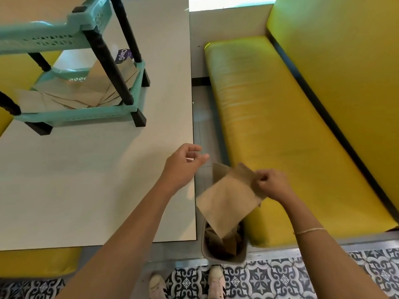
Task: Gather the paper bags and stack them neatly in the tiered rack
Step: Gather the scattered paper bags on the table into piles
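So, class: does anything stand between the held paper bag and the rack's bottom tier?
Nothing visible on the table between. The paper bag, pinched by the right hand, must pass the rack's black corner posts.

The right hand (272, 184) pinches a brown paper bag (226, 203) by its top edge, just right of the white table (86, 180). The bag hangs over a gray bin (222, 254) that stands on the floor beside the table. The left hand (183, 167) floats over the table's right edge with loose fingers, holding nothing. At the far end of the table stands the teal rack (82, 114), with more paper bags (71, 93) on its bottom shelf. A yellow bench (291, 126) is right of the table.
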`<move>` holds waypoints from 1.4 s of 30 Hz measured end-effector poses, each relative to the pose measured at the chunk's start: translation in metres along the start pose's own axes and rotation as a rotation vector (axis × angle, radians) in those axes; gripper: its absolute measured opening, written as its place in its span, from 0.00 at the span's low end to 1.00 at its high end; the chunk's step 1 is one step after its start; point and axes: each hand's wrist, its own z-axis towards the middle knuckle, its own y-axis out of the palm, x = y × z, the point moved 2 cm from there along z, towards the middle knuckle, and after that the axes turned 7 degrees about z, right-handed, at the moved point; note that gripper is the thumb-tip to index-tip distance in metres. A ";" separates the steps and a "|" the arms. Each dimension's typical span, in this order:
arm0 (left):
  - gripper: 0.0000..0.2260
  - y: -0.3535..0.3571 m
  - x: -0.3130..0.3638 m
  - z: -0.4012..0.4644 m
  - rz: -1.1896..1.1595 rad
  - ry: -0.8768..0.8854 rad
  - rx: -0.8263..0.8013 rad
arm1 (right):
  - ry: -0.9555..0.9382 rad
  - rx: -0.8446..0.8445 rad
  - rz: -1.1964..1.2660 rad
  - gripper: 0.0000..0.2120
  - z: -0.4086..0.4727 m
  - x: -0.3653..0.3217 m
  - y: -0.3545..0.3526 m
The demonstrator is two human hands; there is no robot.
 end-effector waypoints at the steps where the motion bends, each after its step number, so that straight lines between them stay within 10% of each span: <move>1: 0.09 -0.003 -0.001 -0.001 0.017 0.008 0.019 | 0.011 -0.035 -0.113 0.13 -0.002 0.007 0.012; 22: 0.04 -0.030 -0.027 -0.025 0.049 0.040 0.192 | 0.016 -0.367 -0.387 0.16 -0.003 0.042 0.140; 42: 0.03 -0.173 0.048 -0.013 0.032 0.237 0.351 | -0.447 0.082 -0.091 0.12 0.025 -0.267 -0.025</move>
